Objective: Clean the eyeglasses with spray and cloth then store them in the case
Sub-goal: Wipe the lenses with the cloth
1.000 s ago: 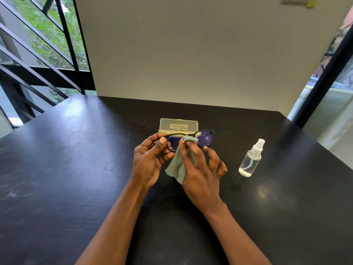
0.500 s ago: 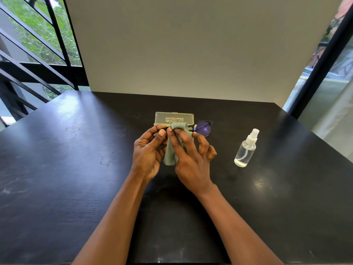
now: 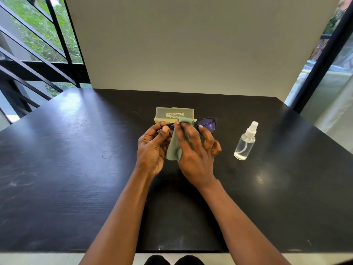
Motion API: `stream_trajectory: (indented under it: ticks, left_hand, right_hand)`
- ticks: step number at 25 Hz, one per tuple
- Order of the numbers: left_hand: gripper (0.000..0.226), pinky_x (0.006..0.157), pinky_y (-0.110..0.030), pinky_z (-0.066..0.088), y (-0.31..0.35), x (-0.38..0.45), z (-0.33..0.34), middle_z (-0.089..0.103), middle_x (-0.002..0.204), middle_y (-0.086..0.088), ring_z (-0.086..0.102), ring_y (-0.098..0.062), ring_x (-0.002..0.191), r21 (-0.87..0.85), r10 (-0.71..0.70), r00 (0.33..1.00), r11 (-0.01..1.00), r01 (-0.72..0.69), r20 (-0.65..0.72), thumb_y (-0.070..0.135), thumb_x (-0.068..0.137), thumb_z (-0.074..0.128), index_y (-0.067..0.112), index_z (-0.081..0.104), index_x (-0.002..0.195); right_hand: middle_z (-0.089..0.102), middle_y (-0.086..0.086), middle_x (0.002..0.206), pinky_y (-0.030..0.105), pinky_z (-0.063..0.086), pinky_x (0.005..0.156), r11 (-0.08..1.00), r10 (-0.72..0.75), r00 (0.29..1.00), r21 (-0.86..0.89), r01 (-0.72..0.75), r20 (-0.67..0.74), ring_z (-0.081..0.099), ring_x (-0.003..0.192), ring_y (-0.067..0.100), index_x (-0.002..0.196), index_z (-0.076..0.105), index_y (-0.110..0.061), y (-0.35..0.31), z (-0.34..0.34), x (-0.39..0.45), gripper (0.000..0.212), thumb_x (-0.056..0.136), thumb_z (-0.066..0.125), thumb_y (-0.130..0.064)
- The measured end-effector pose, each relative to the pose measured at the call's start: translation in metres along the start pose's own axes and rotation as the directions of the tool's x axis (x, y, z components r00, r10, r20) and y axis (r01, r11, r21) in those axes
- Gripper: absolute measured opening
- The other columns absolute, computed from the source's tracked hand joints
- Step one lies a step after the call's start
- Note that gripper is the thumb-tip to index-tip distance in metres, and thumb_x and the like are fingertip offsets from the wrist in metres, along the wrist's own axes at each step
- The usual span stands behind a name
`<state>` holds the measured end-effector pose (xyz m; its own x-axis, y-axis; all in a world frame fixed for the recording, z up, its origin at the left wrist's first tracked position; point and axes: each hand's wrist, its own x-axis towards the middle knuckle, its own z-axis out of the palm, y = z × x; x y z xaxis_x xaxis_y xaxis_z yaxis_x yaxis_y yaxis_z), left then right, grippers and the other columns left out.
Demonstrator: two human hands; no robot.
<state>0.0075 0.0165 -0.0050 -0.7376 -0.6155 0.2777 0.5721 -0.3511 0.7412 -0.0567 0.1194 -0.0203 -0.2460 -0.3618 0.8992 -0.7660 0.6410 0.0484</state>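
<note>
Black-framed eyeglasses with purple-tinted lenses are held above the middle of the black table. My left hand pinches the frame's left side. My right hand presses a grey-green cloth over the left lens, which is hidden; the right lens shows past my fingers. The yellowish translucent case lies shut just behind the hands. A small clear spray bottle with a white nozzle stands to the right, untouched.
A pale wall runs along the table's far edge. Black railings and window frames flank it on both sides. My shoes show below the table's near edge.
My right hand has slid the cloth leftward along the glasses, from the bridge onto the left lens. The camera has tilted slightly; case and bottle have stayed where they were.
</note>
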Motion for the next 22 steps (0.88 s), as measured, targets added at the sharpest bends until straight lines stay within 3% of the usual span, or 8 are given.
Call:
stream_trajectory:
  ticks: [3,6,10,16,22]
  left_hand:
    - [0.019,0.064,-0.024,0.057,0.001,0.0,-0.002,0.073,0.09,-0.003,0.069,-0.015,0.083,-0.03,0.0,1.0,1.0,0.001,0.012,0.009,0.082,0.054,0.014,0.072,0.089]
    - [0.018,0.066,-0.026,0.058,0.003,0.001,-0.005,0.072,0.086,-0.006,0.067,-0.015,0.077,-0.057,0.011,1.0,0.998,-0.01,0.014,0.01,0.082,0.055,0.009,0.067,0.095]
    - [0.018,0.061,-0.025,0.058,0.009,0.0,-0.009,0.068,0.071,-0.005,0.065,-0.012,0.064,-0.053,0.016,1.0,0.998,-0.016,0.006,0.013,0.08,0.057,0.01,0.066,0.095]
    - [0.015,0.057,-0.022,0.056,0.003,-0.002,-0.003,0.071,0.074,-0.004,0.067,-0.012,0.065,-0.022,-0.017,1.0,1.0,0.017,0.009,0.011,0.08,0.059,0.012,0.069,0.091]
    - [0.018,0.066,-0.026,0.058,0.004,-0.001,-0.003,0.072,0.092,-0.007,0.069,-0.017,0.084,-0.042,0.006,1.0,0.999,-0.005,0.011,0.01,0.08,0.057,0.007,0.067,0.095]
  right_hand:
    - [0.058,-0.01,0.129,0.037,0.026,0.086,0.997,-0.066,0.998,0.046,0.066,-0.004,0.035,0.119,0.024,0.128,0.055,-0.028,-0.002,-0.005,-0.001,0.05,0.082,0.042,-0.014]
    - [0.062,-0.012,0.123,0.038,0.026,0.086,0.993,-0.11,0.994,0.041,0.11,-0.002,0.035,0.119,0.021,0.124,0.058,-0.03,0.002,-0.009,-0.003,0.046,0.083,0.046,-0.015]
    - [0.064,-0.01,0.119,0.042,0.029,0.082,0.998,-0.04,0.999,0.043,0.041,-0.034,0.036,0.118,0.02,0.122,0.06,-0.027,0.006,-0.011,-0.003,0.04,0.086,0.045,-0.017]
    - [0.036,-0.009,0.135,0.043,0.031,0.087,0.998,0.017,0.999,0.062,-0.018,0.029,0.03,0.121,0.025,0.132,0.051,-0.024,0.002,-0.008,0.0,0.048,0.084,0.046,-0.02]
    - [0.059,-0.01,0.128,0.038,0.028,0.086,0.995,-0.06,0.998,0.084,0.059,0.004,0.034,0.118,0.024,0.128,0.054,-0.028,-0.004,-0.011,0.0,0.052,0.08,0.044,-0.012]
